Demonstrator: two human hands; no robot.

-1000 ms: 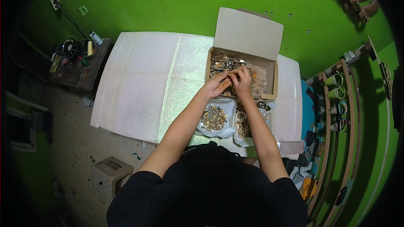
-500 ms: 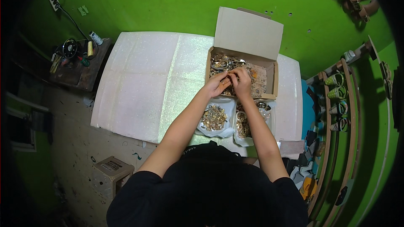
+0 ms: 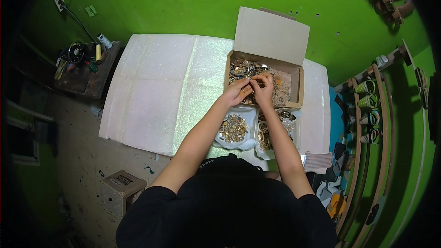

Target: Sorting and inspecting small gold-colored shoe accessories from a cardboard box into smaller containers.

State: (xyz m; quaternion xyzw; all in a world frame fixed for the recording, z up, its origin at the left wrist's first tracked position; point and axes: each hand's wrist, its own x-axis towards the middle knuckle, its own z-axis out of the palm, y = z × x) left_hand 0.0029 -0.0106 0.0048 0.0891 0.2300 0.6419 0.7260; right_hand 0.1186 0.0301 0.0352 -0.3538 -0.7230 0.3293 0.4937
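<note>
My left hand [image 3: 236, 92] and my right hand [image 3: 262, 91] meet over the open cardboard box [image 3: 301, 85], fingertips close together. Both are closed in a pinch, and whatever lies between the fingers is too small to make out. The left palm is turned partly up. Inside the box, a heap of metal buckles and fittings [image 3: 248, 67] fills the left part, while small bits lie scattered on the right. Nearer my body, a white-lined tray [image 3: 250, 143] holds many small gold and silver metal pieces [image 3: 233, 128]. Beside it, under my right forearm, a second tray [image 3: 265, 155] contains larger gold and silver rings or buckles.
The trays and box stand on a table with a shiny white cover [image 3: 147, 82]. The box's raised lid [image 3: 271, 34] leans toward the green wall. Spools and a black wheel [image 3: 76, 52] sit on a dark side table. Sandals [image 3: 367, 102] hang on a wooden rack at right.
My right hand has shifted very slightly, its fingers still against the left fingertips. Little else differs.
</note>
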